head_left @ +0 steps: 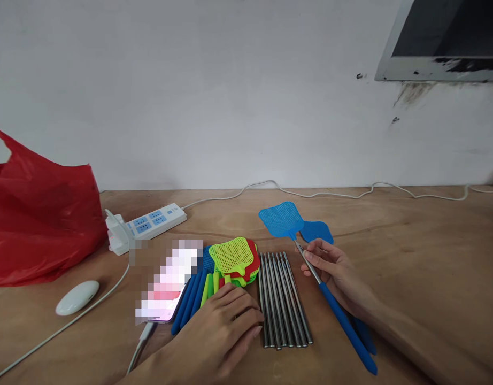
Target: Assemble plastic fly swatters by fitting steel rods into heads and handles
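Observation:
A blue fly swatter [281, 219] with a metal rod and a blue grip is held at its rod by the thumb and fingers of my right hand [329, 267]. Beneath it, a second blue swatter head [317, 232] lies on the table. My left hand [226, 326] rests with curled fingers over a group of coloured handles; its fingertips and whatever they grip are hidden. Just beyond it lie stacked swatter heads, a yellow-green one [232, 255] above a red one [252, 262]. Blue handles [190, 299] stick out left of that hand. Several metal rods [282, 299] lie side by side between my hands.
A lit phone [172, 283], partly pixelated, lies left of the handles with a cable plugged in. Behind it are a white power strip [162, 222] and a red plastic bag [41, 224]. A white oval object [77, 298] sits at the left. A cord [322, 193] runs along the wall.

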The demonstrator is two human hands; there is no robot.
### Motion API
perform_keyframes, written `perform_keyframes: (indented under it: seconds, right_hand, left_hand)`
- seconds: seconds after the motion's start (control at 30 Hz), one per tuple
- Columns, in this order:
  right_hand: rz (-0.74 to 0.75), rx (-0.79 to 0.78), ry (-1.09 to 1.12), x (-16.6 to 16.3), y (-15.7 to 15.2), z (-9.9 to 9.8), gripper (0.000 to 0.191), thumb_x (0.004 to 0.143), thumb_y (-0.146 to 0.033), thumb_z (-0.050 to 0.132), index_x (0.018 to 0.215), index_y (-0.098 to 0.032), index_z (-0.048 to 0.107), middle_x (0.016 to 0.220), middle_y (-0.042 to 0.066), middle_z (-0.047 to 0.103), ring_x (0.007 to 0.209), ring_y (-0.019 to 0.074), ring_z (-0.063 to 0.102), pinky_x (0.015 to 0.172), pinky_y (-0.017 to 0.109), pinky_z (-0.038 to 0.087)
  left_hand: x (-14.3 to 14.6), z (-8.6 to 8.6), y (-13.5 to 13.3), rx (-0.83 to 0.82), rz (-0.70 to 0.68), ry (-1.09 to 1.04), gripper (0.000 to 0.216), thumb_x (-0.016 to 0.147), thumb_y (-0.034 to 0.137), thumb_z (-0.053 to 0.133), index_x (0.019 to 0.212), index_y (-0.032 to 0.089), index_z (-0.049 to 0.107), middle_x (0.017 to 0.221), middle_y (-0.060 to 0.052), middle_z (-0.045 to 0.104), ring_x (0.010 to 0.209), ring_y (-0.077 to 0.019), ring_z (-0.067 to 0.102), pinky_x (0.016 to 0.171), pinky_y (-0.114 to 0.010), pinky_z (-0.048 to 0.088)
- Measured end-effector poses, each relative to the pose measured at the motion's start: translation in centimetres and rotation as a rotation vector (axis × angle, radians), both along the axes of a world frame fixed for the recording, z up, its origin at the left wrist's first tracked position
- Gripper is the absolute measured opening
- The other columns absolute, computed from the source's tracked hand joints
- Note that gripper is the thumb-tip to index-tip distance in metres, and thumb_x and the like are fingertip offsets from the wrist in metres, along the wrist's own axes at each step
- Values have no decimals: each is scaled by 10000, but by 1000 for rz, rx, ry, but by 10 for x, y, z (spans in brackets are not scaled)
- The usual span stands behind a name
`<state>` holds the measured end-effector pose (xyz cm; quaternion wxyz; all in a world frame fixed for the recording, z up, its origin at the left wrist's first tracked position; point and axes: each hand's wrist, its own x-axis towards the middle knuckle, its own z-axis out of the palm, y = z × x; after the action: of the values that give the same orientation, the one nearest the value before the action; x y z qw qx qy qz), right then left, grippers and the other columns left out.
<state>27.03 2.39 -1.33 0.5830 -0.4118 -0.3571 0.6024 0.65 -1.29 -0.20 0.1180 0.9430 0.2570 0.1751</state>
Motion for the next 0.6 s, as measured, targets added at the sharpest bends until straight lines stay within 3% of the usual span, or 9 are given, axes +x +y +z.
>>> perform_keyframes:
  seconds: [0.23,0.37,0.47,0.6]
  right_hand:
    - [72,41,32,2,-5,3,233,733,-306,861,840,-229,669,797,-46,615,716,115,661,716,232,551]
    - [103,25,34,0,-7,6,272,769,-292,819,993,-226,679,889,-4,685,642,89,603,593,192,513]
    - [137,-23,33,-2,-8,10,282,791,-315,785,1029,-224,665,784,-14,670,479,54,479,409,156,373]
    - [321,-115,31,-3,-9,13,213,822,-360,736,939,-197,664,607,-56,549,364,16,293,328,146,170]
  left_hand:
    - [0,-1,1,22,2,-16,166,963,122,490,1046,204,609,975,-25,669,902,-194,609,890,-342,464]
    - [0,-3,1,33,15,-44,179,961,116,485,1052,206,611,993,-29,681,908,-196,615,880,-343,465]
    - [-1,-3,2,44,48,-103,181,963,109,477,1043,205,608,965,-26,687,896,-196,617,881,-358,462]
    - [-3,-1,2,69,139,-223,212,961,80,464,1067,213,591,999,-31,672,916,-194,614,855,-355,463]
